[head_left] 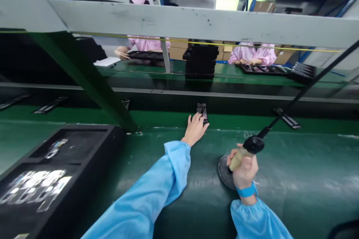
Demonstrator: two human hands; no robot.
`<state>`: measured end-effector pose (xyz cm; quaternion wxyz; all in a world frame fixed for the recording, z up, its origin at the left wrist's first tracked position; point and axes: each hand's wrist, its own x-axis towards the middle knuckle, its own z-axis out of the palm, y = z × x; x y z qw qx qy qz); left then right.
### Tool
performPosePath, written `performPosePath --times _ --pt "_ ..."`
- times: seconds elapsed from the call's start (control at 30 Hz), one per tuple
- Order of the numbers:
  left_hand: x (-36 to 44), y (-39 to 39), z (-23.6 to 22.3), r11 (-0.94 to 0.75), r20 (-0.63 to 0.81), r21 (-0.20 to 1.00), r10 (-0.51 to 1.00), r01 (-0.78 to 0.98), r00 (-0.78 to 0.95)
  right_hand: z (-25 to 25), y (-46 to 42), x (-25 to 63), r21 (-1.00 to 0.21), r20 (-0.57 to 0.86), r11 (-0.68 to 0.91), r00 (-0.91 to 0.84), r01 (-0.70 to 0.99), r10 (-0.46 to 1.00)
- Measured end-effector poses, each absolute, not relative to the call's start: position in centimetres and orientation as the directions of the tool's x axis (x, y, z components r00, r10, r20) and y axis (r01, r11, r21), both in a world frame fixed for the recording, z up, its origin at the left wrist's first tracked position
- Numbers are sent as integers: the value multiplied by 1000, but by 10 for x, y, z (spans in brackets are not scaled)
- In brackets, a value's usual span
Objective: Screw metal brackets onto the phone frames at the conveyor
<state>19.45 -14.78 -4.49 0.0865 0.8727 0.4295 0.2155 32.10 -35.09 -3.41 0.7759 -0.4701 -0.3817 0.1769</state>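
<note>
Touching dark device (201,108), left grip (195,129) lay half-spread, hold unclear; right grip (245,170) held corded tool (240,157). Uneven pressure risked skewing device; snagged cord (314,80), jerking tool.

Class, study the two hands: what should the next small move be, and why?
Probably the left hand should draw the dark device nearer: its fingers lie over the device's near end, while the right hand grips the pale-handled tool by the round disc, apart from that device.
</note>
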Motion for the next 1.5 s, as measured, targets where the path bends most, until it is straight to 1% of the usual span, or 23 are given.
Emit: performPosePath --times 0.13,0.3,0.4,0.53,0.6,0.67,0.87,0.97,1.23,1.5 --pt "172 -190 -62 -717 311 314 697 622 646 -36 -352 320 -864 431 494 643 93 633" --pt "143 -250 -78 -799 390 252 600 545 699 -40 -348 315 -827 498 540 648 156 576" --pt "138 -261 -77 -785 355 276 620 555 700 -41 -336 312 -839 500 516 615 170 610" --pt "139 -257 -74 -762 341 313 647 566 682 -37 -319 313 -892 438 425 521 153 733" --pt "140 -255 -74 -762 349 325 648 561 678 -35 -317 315 -904 414 406 514 135 751" --pt "139 -256 -75 -763 350 329 646 557 678 -33 -322 315 -903 407 413 538 116 739" --pt "138 -259 -77 -760 340 327 650 562 680 -33 -340 312 -860 391 509 682 33 618" --pt "138 -258 -77 -755 335 332 654 565 678 -34 -339 312 -866 380 500 680 21 628" --pt "138 -256 -77 -755 345 342 654 559 673 -34 -336 314 -872 401 487 653 56 642" --pt "141 -258 -75 -733 319 405 673 546 667 -37 -341 318 -891 365 453 666 45 651"
